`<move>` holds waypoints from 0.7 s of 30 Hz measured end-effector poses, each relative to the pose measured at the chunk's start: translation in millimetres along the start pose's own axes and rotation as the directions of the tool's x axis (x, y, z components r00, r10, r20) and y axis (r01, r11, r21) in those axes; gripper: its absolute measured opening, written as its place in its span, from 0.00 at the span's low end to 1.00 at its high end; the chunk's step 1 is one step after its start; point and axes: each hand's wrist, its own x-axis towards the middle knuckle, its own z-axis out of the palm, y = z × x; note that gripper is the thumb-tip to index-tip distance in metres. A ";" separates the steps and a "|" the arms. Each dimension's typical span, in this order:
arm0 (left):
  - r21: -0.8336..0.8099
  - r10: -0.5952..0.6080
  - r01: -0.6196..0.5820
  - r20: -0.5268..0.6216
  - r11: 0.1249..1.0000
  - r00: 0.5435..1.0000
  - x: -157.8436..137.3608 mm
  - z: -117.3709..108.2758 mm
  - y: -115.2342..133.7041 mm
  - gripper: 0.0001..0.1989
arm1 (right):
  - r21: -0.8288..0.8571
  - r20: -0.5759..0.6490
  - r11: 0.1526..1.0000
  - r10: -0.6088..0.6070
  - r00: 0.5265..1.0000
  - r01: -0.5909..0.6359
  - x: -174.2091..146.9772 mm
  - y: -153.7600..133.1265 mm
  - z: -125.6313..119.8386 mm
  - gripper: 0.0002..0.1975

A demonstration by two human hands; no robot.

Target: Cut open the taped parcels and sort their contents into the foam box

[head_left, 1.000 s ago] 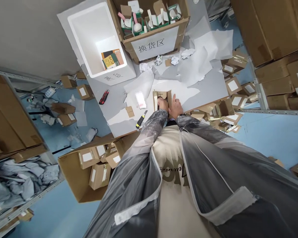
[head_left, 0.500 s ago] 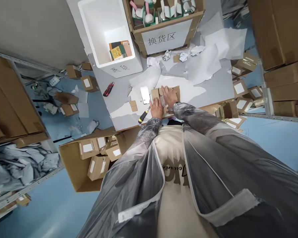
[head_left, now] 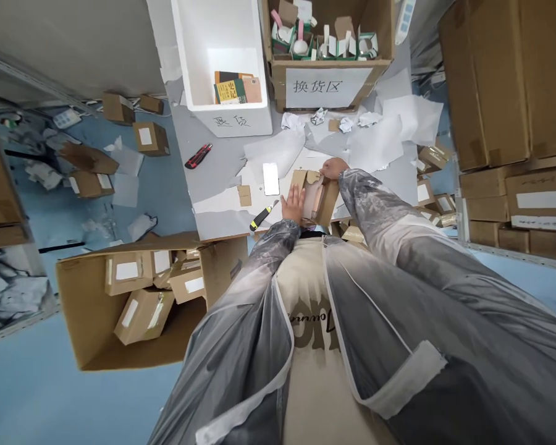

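Observation:
A small brown cardboard box (head_left: pixel 327 201) lies at the table's front edge with its top flaps raised. Inside it something pale and pinkish shows, too small to name. My left hand (head_left: pixel 293 204) rests on the box's left side, fingers stretched out flat. At the far right corner, my right hand (head_left: pixel 334 168) pinches the raised flap. Left of the box is a white-faced rectangular item (head_left: pixel 271 179). A yellow-and-black utility knife (head_left: pixel 262 217) lies beside my left hand, its blade out. Farther left are a small cardboard piece (head_left: pixel 244 195) and a red-and-black utility knife (head_left: pixel 198 156).
A white foam box (head_left: pixel 243 123) holding books stands at the back, beside a large carton (head_left: pixel 278 83) of small green-and-white boxes. Crumpled paper (head_left: pixel 293 121) and loose sheets (head_left: pixel 375 145) cover parts of the table (head_left: pixel 208 198). A big open carton (head_left: pixel 74 309) of parcels stands lower left.
The box's flaps have been lifted, exposing its inside. My right hand has moved from the box's top to its far right corner. The camera view has turned slightly.

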 end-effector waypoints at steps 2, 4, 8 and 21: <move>-0.005 0.073 -0.073 0.010 0.997 0.997 4.2 -8.5 -10.1 0.38 | 0.034 0.028 0.996 0.082 0.996 -0.083 -9.1 12.3 0.0 0.15; -0.004 0.132 -0.132 0.033 0.991 0.991 7.5 -17.4 -22.4 0.38 | 0.140 0.029 0.970 0.194 0.981 -0.196 -19.8 21.7 7.8 0.17; 0.016 0.175 -0.179 0.132 0.984 0.976 7.4 -26.6 -42.3 0.42 | 0.309 0.003 0.900 0.321 0.947 -0.307 -45.6 34.3 36.8 0.17; 0.234 -0.044 0.010 0.140 0.972 0.989 -44.6 3.9 -5.7 0.86 | 0.657 -0.121 0.676 0.532 0.838 -0.334 -83.0 57.3 117.0 0.18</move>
